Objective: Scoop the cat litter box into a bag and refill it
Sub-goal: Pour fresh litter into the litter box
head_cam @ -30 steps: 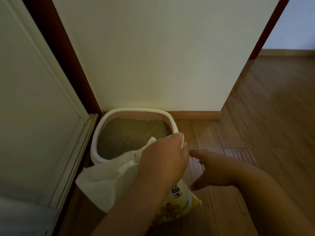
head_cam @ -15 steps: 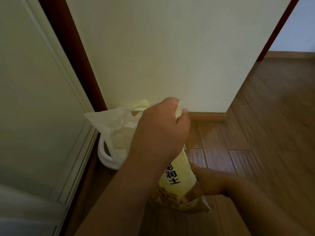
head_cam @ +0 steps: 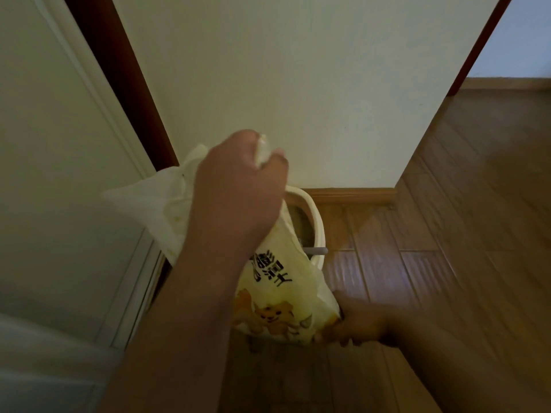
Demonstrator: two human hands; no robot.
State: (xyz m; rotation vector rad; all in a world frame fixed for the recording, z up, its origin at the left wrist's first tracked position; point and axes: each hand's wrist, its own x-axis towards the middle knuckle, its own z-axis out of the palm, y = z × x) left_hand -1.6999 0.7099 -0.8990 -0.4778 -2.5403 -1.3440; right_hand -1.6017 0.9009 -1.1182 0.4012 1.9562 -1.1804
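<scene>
Two hands hold a yellow printed plastic litter bag (head_cam: 277,290) tilted above a white oval plastic litter box (head_cam: 316,222).

The brown wooden plank floor (head_cam: 447,234) runs along a cream wall (head_cam: 283,84), with a white panelled door (head_cam: 59,174) at the left. The litter box sits on the floor against the wall, mostly hidden behind the bag, grey litter (head_cam: 302,223) showing inside. The left hand (head_cam: 238,198) has its fingers clenched around the bag's gathered upper end, a white flap spreading leftward. The right hand (head_cam: 354,323) grasps the bag's lower corner, fingers curled beneath it. A small grey handle (head_cam: 317,251) pokes over the box's rim.
</scene>
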